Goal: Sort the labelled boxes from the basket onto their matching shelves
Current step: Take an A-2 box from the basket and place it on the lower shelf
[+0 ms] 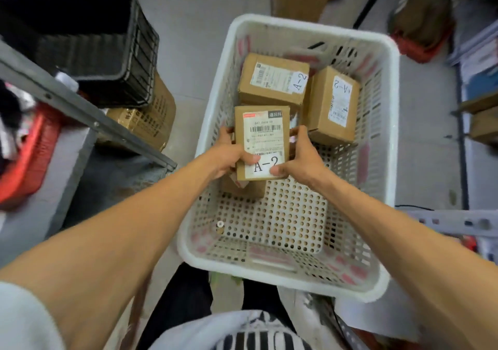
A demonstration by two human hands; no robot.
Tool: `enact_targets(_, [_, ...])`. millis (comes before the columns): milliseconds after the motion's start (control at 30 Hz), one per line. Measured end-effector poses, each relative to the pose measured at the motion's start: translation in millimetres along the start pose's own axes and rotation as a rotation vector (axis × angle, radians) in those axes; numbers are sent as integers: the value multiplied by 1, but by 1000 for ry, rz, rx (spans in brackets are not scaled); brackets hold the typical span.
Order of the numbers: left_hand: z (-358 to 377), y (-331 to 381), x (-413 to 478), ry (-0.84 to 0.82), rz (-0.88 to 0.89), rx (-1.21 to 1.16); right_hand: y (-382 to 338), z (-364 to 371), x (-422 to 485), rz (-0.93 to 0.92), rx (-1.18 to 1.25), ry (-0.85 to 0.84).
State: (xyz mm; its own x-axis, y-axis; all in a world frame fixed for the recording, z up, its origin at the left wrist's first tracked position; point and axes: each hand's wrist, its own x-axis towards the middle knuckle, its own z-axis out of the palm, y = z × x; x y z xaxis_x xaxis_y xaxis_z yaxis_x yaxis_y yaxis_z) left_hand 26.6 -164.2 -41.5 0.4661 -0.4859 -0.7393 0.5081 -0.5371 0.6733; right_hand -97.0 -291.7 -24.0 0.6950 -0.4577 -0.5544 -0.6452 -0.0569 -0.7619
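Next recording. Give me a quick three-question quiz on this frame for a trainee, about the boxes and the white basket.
1. True or false: the held box, gripped by the left hand and right hand, is labelled A-2.
2. Besides it, how many boxes in the white basket show an A-2 label? A) one B) two C) four
3. Fill in: the crate left of the basket is ____ in colour.

Key: 1 true. 2 B, the far box and the right box. 3 black.
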Motion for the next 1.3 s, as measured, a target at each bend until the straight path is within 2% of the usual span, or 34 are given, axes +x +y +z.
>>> enact_targets(300, [-2, 107, -99, -100, 384, 108, -102, -38, -94, -182, 80, 267])
enact_targets(433, [-11, 135, -148, -123, 485, 121, -140, -39, -145, -255, 74, 368])
enact_targets(567, [-21, 145, -185, -136, 571, 179, -171, -39, -192, -269, 178, 393])
enact_targets(633, [-25, 146, -215, -167, 619, 181, -182, -39, -216, -274, 139, 386])
enact_targets(1000, [-42, 100, -336, -140, 832, 184, -176, -12, -365, -222, -389, 408])
enact_targets(1300, [-17, -22, -444, -243, 784, 96, -97, 32, -497, -111, -644, 441])
